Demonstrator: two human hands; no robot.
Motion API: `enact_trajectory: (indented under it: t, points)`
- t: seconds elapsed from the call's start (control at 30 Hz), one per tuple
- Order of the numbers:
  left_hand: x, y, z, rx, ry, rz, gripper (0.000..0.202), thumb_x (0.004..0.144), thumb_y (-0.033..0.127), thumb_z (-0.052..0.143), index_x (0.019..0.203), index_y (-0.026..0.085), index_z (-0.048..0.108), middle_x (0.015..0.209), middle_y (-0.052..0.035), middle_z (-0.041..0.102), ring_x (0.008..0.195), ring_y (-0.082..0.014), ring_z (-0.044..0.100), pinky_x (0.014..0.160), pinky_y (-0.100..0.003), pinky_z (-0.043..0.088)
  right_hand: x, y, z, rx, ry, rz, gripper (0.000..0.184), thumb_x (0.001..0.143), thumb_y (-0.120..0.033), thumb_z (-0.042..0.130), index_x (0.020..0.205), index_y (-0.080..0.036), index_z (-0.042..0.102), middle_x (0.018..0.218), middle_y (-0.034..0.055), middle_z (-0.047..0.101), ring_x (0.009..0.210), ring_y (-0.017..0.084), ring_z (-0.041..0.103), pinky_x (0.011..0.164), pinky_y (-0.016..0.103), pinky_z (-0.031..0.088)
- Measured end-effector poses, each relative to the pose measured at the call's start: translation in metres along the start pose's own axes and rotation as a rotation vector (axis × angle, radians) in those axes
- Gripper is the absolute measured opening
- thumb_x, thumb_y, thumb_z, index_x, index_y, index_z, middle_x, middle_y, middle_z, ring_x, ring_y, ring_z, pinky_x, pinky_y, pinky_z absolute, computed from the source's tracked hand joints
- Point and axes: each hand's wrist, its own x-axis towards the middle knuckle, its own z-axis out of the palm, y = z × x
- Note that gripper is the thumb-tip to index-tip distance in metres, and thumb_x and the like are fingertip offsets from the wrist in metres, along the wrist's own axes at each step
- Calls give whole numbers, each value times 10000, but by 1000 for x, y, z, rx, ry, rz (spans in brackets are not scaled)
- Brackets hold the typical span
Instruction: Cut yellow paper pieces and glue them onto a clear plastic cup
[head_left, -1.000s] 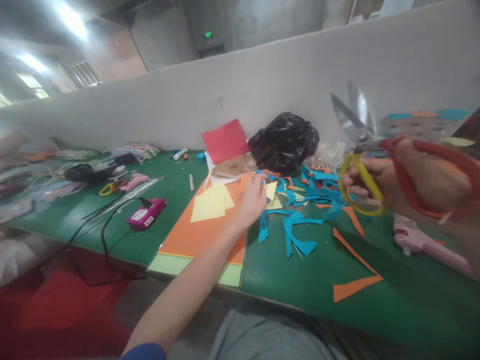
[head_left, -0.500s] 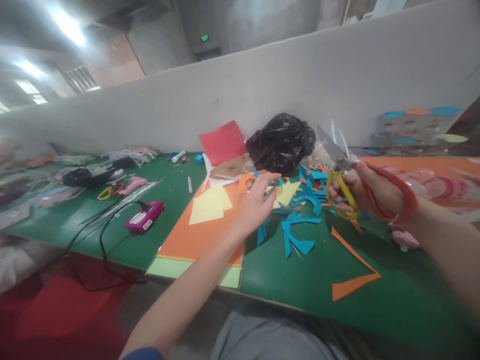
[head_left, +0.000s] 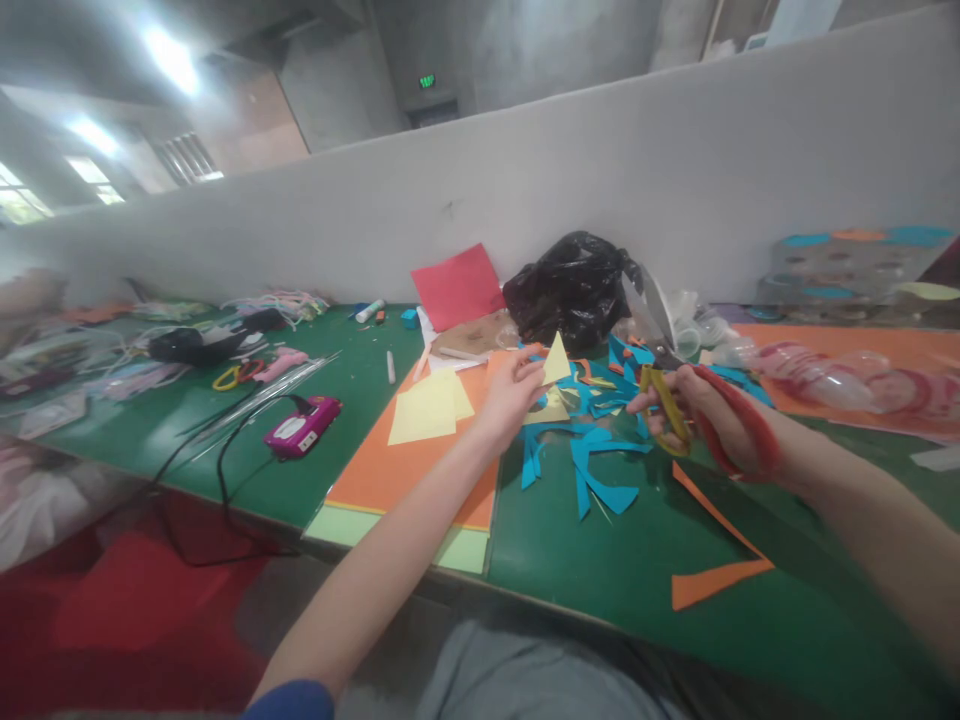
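Note:
My left hand [head_left: 512, 392] pinches a small yellow paper triangle [head_left: 556, 362] and holds it up above the green table [head_left: 600, 560]. My right hand [head_left: 709, 420] grips scissors [head_left: 667, 385] with one yellow and one red handle, blades parted and pointing up and away. The scissors sit just right of the triangle, apart from it. Blue paper scraps [head_left: 592, 455] lie under and between both hands.
An orange sheet [head_left: 409, 465] carrying yellow squares [head_left: 427, 408] lies left of my hand. A black plastic bag [head_left: 570, 285] and red paper [head_left: 457, 285] stand against the wall. A pink device with a black cord [head_left: 302, 430] lies left. An orange strip [head_left: 712, 560] lies near the front edge.
My left hand picked a yellow triangle out of the scraps and raised it. My right hand with the scissors came down and in toward the centre, near the triangle.

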Motion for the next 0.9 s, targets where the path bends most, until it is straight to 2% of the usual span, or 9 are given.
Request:
enact_trajectory:
  t: [0.07, 0.17, 0.27, 0.37, 0.43, 0.57, 0.67, 0.8, 0.9]
  points:
    - [-2, 2, 2, -35, -26, -5, 295, 809, 61, 601, 1068, 201, 606, 959, -20, 664, 986, -130, 666, 1064, -380, 474, 1, -1, 6, 89, -39, 76, 880, 621, -971, 523, 907, -154, 682, 704, 71, 569, 578, 151, 503, 473, 276, 447]
    - [-4, 2, 4, -70, -77, -9, 278, 793, 56, 614, 1035, 191, 629, 911, -12, 655, 955, -122, 656, 1088, -394, 467, 2, -2, 12, 107, -41, 83, 894, 636, -961, 513, 952, -142, 678, 736, 85, 581, 620, 172, 534, 486, 278, 444]
    - [-4, 1, 5, -53, -94, -9, 184, 824, 79, 606, 975, 172, 656, 962, -30, 672, 965, -125, 650, 1111, -399, 456, 1, -5, 17, -35, -38, 76, 855, 678, -930, 481, 955, -141, 662, 712, 71, 576, 576, 165, 522, 497, 289, 425]
    - [-3, 0, 6, -36, -55, -19, 163, 841, 88, 601, 974, 161, 660, 1080, -60, 680, 998, -139, 665, 1119, -388, 449, 2, -7, 21, -178, -36, 98, 827, 668, -913, 473, 929, -146, 636, 693, 55, 567, 535, 147, 493, 497, 283, 396]
    - [-3, 1, 6, -43, -20, -19, 175, 843, 81, 603, 994, 155, 650, 1111, -70, 675, 1009, -144, 677, 1114, -371, 454, 4, -6, 23, -184, -29, 107, 830, 642, -921, 476, 923, -151, 609, 683, 44, 555, 517, 138, 477, 489, 277, 378]
    - [-4, 4, 6, -106, 8, -33, 219, 848, 69, 612, 1048, 159, 620, 976, -43, 678, 1014, -156, 699, 1112, -368, 456, 4, -5, 24, -151, -24, 93, 825, 633, -951, 457, 896, -177, 570, 648, 37, 554, 514, 148, 480, 490, 284, 381]
    - [-6, 6, 6, -119, -22, -81, 256, 844, 94, 643, 1089, 165, 613, 948, -44, 681, 1011, -172, 706, 1115, -389, 445, 2, -6, 22, -235, -41, 74, 772, 689, -953, 401, 797, -198, 520, 523, -3, 470, 468, 134, 430, 479, 274, 356]
    - [-9, 9, 5, -118, -79, -138, 253, 840, 150, 679, 1084, 163, 616, 991, -74, 710, 955, -178, 704, 1053, -389, 474, 4, 4, 17, -277, 67, 16, 687, 696, -888, 525, 695, -212, 406, 539, -32, 408, 460, 93, 366, 442, 241, 314]
    - [-7, 10, 3, -109, -80, -153, 199, 856, 172, 663, 1055, 166, 646, 968, -58, 714, 831, -128, 677, 929, -327, 514, 8, 16, 11, -278, 105, -11, 648, 756, -835, 539, 689, -205, 405, 563, -31, 397, 446, 79, 352, 410, 227, 293]
